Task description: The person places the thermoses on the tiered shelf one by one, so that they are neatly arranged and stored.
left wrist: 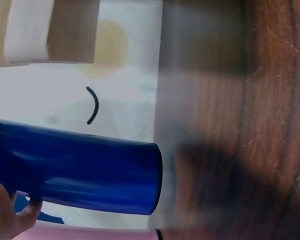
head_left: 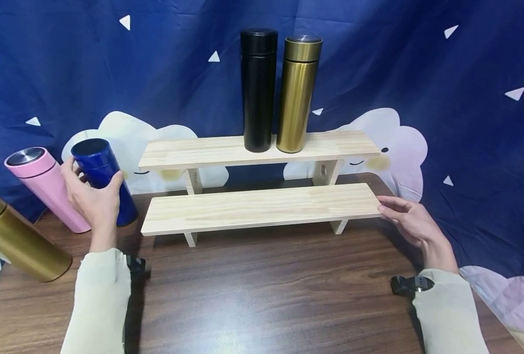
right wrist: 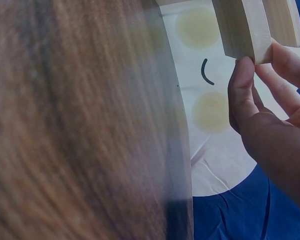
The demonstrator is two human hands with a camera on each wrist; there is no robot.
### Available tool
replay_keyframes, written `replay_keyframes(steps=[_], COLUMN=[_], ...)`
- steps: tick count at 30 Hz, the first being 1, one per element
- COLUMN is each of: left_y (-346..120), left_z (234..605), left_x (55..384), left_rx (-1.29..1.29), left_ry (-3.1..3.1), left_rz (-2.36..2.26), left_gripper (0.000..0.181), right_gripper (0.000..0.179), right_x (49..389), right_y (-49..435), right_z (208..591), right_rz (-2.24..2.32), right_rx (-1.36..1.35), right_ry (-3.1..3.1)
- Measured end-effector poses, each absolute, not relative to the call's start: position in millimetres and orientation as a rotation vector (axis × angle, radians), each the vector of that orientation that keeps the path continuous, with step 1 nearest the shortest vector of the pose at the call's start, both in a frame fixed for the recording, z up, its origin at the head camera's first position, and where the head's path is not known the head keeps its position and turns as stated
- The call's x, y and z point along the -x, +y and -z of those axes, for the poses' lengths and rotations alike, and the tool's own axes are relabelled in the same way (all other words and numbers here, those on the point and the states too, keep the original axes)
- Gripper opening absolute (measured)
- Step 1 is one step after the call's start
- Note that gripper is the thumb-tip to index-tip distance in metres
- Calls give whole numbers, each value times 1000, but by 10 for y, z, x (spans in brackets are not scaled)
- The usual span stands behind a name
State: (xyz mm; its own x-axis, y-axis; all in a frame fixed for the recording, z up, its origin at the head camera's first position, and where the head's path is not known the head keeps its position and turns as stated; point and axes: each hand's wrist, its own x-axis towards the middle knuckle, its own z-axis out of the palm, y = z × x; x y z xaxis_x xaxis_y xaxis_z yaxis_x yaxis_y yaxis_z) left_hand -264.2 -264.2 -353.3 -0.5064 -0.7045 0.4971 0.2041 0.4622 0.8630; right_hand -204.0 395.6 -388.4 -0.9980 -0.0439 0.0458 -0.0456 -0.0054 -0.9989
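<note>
My left hand grips a blue thermos bottle near its upper part, left of the two-tier wooden shelf. In the left wrist view, the blue bottle lies across the picture with my fingers round it; I cannot tell whether its base touches the table. At the shelf's right end, my right hand pinches the edge of the lower board. The right wrist view has the thumb and fingers of this hand at the board's end.
A black thermos and a gold thermos stand side by side on the upper board. A pink thermos and another gold one stand on the brown table at left. A blue cloud-patterned curtain hangs behind.
</note>
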Motion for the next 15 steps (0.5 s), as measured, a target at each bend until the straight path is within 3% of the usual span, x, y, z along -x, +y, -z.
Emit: replay_keyframes(steps=[15], left_y=[-2596], left_z=[3409], left_x=[2588], left_rx=[-246], left_ry=[-1788], left_rz=[1087], left_gripper=[80], right_gripper=[26], right_x=[2037], right_y=[3949], right_z=[3883], right_rz=[-2244], right_rx=[-104], right_ry=[-2198])
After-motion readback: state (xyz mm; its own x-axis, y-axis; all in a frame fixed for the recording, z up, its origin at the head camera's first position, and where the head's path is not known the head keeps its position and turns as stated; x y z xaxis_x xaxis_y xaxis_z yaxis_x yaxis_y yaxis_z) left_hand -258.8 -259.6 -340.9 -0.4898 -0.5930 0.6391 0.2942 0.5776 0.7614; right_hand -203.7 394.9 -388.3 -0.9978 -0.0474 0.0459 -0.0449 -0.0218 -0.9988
